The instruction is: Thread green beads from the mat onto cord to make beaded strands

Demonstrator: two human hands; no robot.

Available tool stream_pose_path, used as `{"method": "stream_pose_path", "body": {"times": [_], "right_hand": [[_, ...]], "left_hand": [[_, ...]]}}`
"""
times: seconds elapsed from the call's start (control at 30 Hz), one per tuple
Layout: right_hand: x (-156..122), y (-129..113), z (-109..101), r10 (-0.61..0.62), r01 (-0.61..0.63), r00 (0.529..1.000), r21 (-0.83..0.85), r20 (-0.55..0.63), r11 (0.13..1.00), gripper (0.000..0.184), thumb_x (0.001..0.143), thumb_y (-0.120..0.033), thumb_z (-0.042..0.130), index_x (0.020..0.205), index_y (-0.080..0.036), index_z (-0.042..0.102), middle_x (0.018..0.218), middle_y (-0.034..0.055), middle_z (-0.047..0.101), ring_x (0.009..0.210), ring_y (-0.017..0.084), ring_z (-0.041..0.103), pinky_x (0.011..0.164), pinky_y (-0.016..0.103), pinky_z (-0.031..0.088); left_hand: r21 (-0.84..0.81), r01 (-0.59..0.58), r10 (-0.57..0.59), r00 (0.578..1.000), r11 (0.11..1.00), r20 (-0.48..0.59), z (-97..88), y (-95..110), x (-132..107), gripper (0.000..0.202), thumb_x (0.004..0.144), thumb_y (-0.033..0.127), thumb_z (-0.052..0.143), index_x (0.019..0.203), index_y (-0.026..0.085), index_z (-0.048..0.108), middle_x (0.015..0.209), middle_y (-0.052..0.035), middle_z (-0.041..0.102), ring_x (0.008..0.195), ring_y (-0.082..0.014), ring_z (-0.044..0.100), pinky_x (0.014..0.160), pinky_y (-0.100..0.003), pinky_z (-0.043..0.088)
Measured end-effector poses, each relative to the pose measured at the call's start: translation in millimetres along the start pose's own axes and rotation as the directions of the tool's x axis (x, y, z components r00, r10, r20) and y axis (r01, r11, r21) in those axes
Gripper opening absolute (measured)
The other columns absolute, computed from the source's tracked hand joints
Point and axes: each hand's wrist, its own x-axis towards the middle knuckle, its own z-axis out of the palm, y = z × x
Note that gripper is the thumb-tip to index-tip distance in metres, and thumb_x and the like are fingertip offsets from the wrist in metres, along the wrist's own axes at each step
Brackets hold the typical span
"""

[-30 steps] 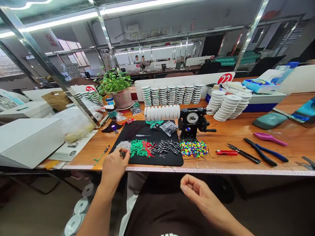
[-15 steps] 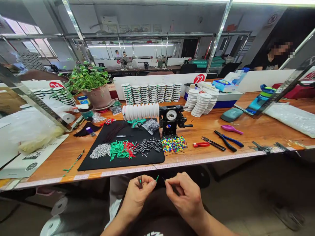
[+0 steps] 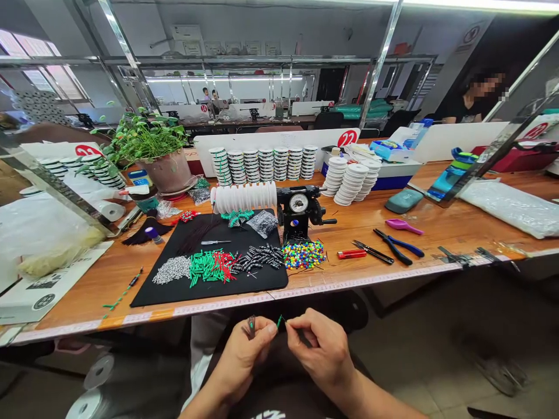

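Below the table edge, my left hand [image 3: 244, 358] and my right hand [image 3: 318, 349] are close together in front of my body. My left hand pinches a short dark piece with a green end [image 3: 252, 326]. My right fingertips hold a thin line with a small green tube [image 3: 279, 321] on it, right beside my left hand. Neither hand touches the black mat [image 3: 248, 247]. On it lie silver beads [image 3: 172, 270], green tubes [image 3: 205, 266], red tubes [image 3: 226, 266], and black pieces [image 3: 257, 256].
Coloured round beads [image 3: 303, 255] and a black dial winder [image 3: 299, 209] stand beyond the mat. Several stacks of white spools [image 3: 257, 163] line the back. Pliers [image 3: 395, 245] lie on the wooden table [image 3: 437, 230] at right, and a seated person [image 3: 463, 107] is further back.
One second ago my left hand was at the mat's front edge and my hands were apart. Now they are together below the table edge, and the view has turned and levelled.
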Motion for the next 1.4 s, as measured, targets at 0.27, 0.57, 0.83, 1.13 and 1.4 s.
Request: {"method": "stream_pose_path", "body": {"times": [0.27,0.57,0.83,1.13,1.4], "right_hand": [[-2.7,2.0,-0.5,0.156,-0.158,0.986,0.03,0.054,0.987,0.017,0.09,-0.011,0.056,0.077,-0.018,0.063,0.057,-0.0051,0.046,0.045,0.01,0.039,0.046,0.023,0.031],[1.3,-5.8,-5.4,0.101,-0.101,0.994,0.009,0.033,0.995,0.018,0.087,-0.009,0.057,0.072,-0.018,0.061,0.054,-0.0067,0.042,0.044,0.008,0.037,0.044,0.022,0.03],[-4.4,0.5,-2.4,0.144,-0.144,0.988,0.001,0.055,0.99,0.017,0.089,-0.011,0.057,0.075,-0.019,0.061,0.056,-0.0059,0.043,0.045,0.009,0.038,0.044,0.023,0.03],[-1.3,-4.5,-4.9,0.13,-0.131,0.991,0.014,0.043,0.991,0.017,0.087,-0.011,0.057,0.073,-0.019,0.061,0.055,-0.0062,0.042,0.044,0.009,0.037,0.044,0.023,0.029],[-4.9,2.2,-4.0,0.364,-0.396,0.91,0.155,0.199,0.905,0.017,0.092,-0.021,0.059,0.079,-0.016,0.069,0.058,-0.0053,0.045,0.049,0.01,0.035,0.048,0.024,0.027]], "left_hand": [[-0.064,0.063,-0.054,0.99,0.996,0.132,2.3,4.0,-3.2,0.061,0.064,0.063,0.082,0.058,0.022,0.038,0.046,0.013,0.023,0.043,-0.004,0.009,0.043,-0.023,0.006],[-0.147,0.101,-0.073,0.98,0.984,0.187,0.8,1.4,-0.7,0.062,0.068,0.059,0.082,0.06,0.023,0.033,0.043,0.0145,0.021,0.041,-0.0034,0.007,0.042,-0.022,0.004],[-0.139,0.107,-0.079,0.978,0.984,0.195,1.3,3.1,-2.5,0.062,0.066,0.059,0.083,0.058,0.022,0.034,0.043,0.0138,0.022,0.041,-0.003,0.008,0.041,-0.022,0.005],[-0.184,0.137,-0.099,0.974,0.973,0.204,-1.2,0.2,-1.2,0.059,0.067,0.056,0.084,0.062,0.022,0.036,0.043,0.0147,0.022,0.042,-0.0035,0.007,0.042,-0.021,0.005],[-0.071,0.084,-0.071,0.985,0.994,0.157,1.2,-0.9,-0.1,0.059,0.064,0.063,0.081,0.059,0.022,0.04,0.045,0.0124,0.024,0.044,-0.0052,0.011,0.044,-0.023,0.007]]}}
